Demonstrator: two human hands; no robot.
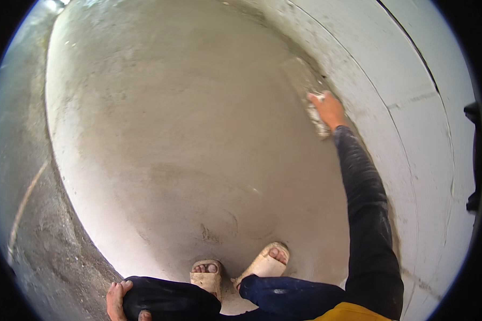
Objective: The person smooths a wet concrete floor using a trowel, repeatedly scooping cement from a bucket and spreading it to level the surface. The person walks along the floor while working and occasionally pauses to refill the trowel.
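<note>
My right hand [329,110] reaches far forward on the right, closed around the handle of a cement-smeared plastering trowel [317,121]. The trowel's long plate lies against the smooth grey floor surface [198,134], close to the foot of the wall; its far part blends into the grey and is hard to make out. My left hand [117,301] rests on my bent left knee [163,297] at the lower left, holding nothing, with fingers apart and partly cut off by the lower edge.
A pale wall [380,64] with seams runs along the right. At the left, the smooth surface ends in a curved edge beside rougher, darker ground [48,251]. My sandalled feet [206,273] stand on the smooth surface near the bottom. Faint marks lie just ahead of them.
</note>
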